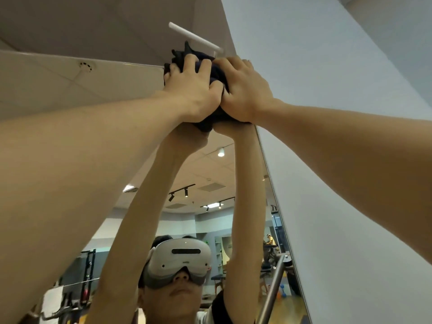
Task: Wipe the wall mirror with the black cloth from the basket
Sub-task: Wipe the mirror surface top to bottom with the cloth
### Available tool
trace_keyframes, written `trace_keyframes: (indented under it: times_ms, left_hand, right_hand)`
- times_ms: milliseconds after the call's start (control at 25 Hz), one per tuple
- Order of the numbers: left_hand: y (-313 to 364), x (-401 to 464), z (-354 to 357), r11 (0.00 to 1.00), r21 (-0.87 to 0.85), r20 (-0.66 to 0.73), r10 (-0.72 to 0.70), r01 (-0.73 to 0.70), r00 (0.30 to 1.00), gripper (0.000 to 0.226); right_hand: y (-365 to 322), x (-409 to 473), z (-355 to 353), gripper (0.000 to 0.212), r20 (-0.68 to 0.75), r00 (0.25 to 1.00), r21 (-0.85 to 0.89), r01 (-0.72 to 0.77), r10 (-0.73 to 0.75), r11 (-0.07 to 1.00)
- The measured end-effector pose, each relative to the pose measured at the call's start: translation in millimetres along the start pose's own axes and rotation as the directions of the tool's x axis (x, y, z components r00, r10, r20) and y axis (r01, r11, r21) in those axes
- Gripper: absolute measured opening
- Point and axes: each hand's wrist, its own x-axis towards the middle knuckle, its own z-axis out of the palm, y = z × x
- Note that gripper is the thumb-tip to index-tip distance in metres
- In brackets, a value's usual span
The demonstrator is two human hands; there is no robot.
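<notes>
1. Fingers [195, 60] of our left hand [191, 90] curl over the black cloth [216, 77]; our right hand [245, 90] presses it too, fingers bent round the bundle.
2. Both our hands hold the cloth against the wall mirror [210, 174], high up near its top right corner.
3. Just above the cloth a white rod [195, 37] sticks out.
4. To the right stands a pale wall [339, 113]; a metal rail [272, 291] runs low beside the mirror's edge.
5. Our raised arms fill much of the glass, which reflects a gym room with ceiling lights.
</notes>
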Motion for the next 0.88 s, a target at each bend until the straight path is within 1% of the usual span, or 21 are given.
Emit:
trace_keyframes:
  times_ms: [200, 440, 520, 640, 720, 880]
  left_hand:
    - [-9, -15, -9, 0.996, 0.03, 0.097, 0.077, -0.08, 0.992, 0.066]
    - [1, -60, 1, 0.991, 0.005, 0.108, 0.131, -0.132, 0.985, 0.08]
    - [3, -72, 2, 0.989, 0.004, 0.118, 0.147, -0.148, 0.982, 0.078]
    - [0, -83, -1, 0.983, 0.058, 0.117, 0.166, -0.174, 0.979, 0.076]
    - [-4, -86, -4, 0.98, 0.069, 0.131, 0.178, -0.188, 0.975, 0.077]
    - [-25, -94, -15, 0.97, 0.107, 0.166, 0.198, -0.218, 0.966, 0.08]
  right_hand:
    - [-10, -20, -6, 0.059, 0.035, 0.999, -0.019, -0.029, 0.03, 0.999]
    - [-19, -68, -15, 0.059, 0.031, 0.998, -0.011, -0.053, 0.053, 0.999]
    - [-23, -80, -18, 0.06, 0.036, 0.998, -0.017, -0.059, 0.059, 0.998]
    - [-33, -89, -21, 0.064, 0.041, 0.996, -0.021, -0.075, 0.076, 0.997]
    - [-41, -91, -20, 0.066, 0.027, 0.995, -0.025, -0.092, 0.093, 0.995]
    - [-64, -90, -16, 0.066, 0.019, 0.996, -0.036, -0.081, 0.082, 0.996]
